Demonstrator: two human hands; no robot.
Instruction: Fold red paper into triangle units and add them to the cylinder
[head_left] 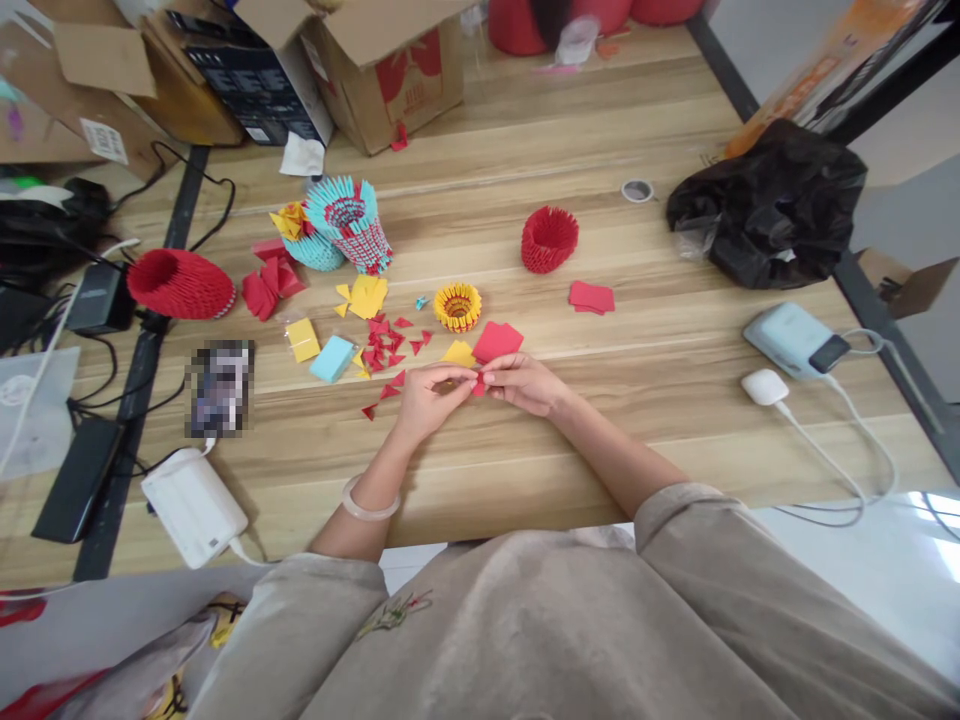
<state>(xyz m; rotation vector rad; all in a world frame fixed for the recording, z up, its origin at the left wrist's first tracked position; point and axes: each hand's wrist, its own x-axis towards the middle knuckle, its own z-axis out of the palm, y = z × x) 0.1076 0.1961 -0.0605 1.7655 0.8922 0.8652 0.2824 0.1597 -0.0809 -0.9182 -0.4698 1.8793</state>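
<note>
Between the fingertips of both hands is a small piece of red paper, partly hidden by the fingers. My left hand pinches its left side, and my right hand pinches its right side. Just behind the hands lie a stack of red paper sheets and some yellow paper. Several folded red paper triangles are scattered to the left. A small yellow and red ring of folded paper pieces stands behind the yellow paper.
A red folded-paper bowl and red slips lie at right. Blue-and-red folded-paper vases, a red one and a blue paper stack stand left. A phone, white power bank, black bag and cardboard box surround them.
</note>
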